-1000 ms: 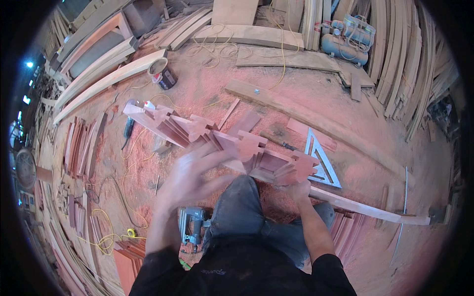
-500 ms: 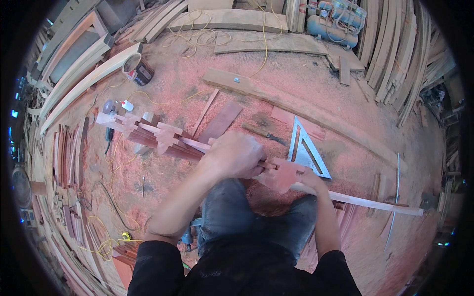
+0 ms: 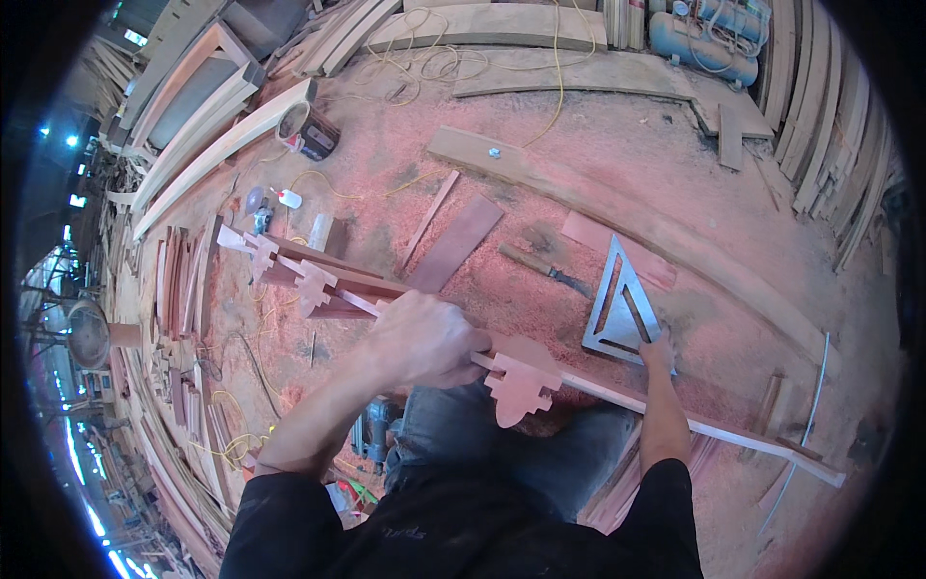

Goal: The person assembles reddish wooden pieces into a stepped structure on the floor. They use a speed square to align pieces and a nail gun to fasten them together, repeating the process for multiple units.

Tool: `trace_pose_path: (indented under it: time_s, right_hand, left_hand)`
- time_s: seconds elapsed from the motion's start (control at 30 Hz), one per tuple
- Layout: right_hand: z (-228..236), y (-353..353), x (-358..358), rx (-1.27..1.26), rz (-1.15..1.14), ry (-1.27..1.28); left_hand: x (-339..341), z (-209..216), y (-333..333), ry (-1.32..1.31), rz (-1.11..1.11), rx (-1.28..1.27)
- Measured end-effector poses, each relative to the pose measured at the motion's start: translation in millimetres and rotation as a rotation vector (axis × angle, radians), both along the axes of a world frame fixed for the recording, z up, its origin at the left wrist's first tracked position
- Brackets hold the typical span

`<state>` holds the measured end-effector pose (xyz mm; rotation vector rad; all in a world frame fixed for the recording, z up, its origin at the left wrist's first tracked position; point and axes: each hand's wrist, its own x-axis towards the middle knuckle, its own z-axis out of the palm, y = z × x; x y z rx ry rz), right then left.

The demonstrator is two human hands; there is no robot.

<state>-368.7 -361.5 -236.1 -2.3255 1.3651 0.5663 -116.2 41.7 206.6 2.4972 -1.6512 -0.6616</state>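
My left hand [image 3: 429, 338] is closed around a long, pale wooden strip [image 3: 709, 425] that lies slantwise across my lap. Just right of that hand, a reddish wooden piece with a stepped, rounded outline [image 3: 522, 379] sits on the strip. Two similar cut-out pieces [image 3: 314, 288] are farther left along it. My right hand [image 3: 658, 354] has its fingers closed on the lower right corner of a metal triangle square [image 3: 625, 314], which lies on the dusty floor. The fingertips are only partly visible.
A hand tool with a wooden handle [image 3: 529, 259] lies left of the square. Beyond it stretches a long plank [image 3: 617, 203]. A bucket [image 3: 309, 132] and a white bottle [image 3: 289, 199] stand farther left, and a blue air compressor [image 3: 709, 53] at the far right.
My right hand has left the stepped wooden piece and reached right to the square. The stepped piece now tips down toward me, while my left hand keeps hold of the strip.
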Motion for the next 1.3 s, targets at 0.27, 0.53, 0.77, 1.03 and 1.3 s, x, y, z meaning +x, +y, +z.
trace_pose_path:
  time_s: [0.27, 0.53, 0.77, 1.03, 1.3]
  right_hand:
    - [37.4, -25.0, -3.7, 0.148, -0.083, -0.101]
    - [142.7, -21.3, -54.1, 0.023, -0.024, -0.836]
    - [177.0, 32.9, -114.5, 0.217, -0.042, -0.912]
    - [162.6, 80.4, -99.5, 0.154, 0.217, -0.914]
    - [155.6, 87.0, -90.8, 0.225, 0.234, -0.879]
  left_hand:
    - [0.6, -1.1, 2.7, 0.009, -0.01, -0.013]
    - [0.8, -3.9, 6.1, -0.004, -0.012, -0.067]
    - [2.6, -8.8, 7.3, -0.012, -0.015, -0.125]
    - [3.0, -7.4, 1.9, -0.065, -0.026, -0.084]
    - [0.4, -5.2, 5.0, -0.039, -0.018, -0.06]
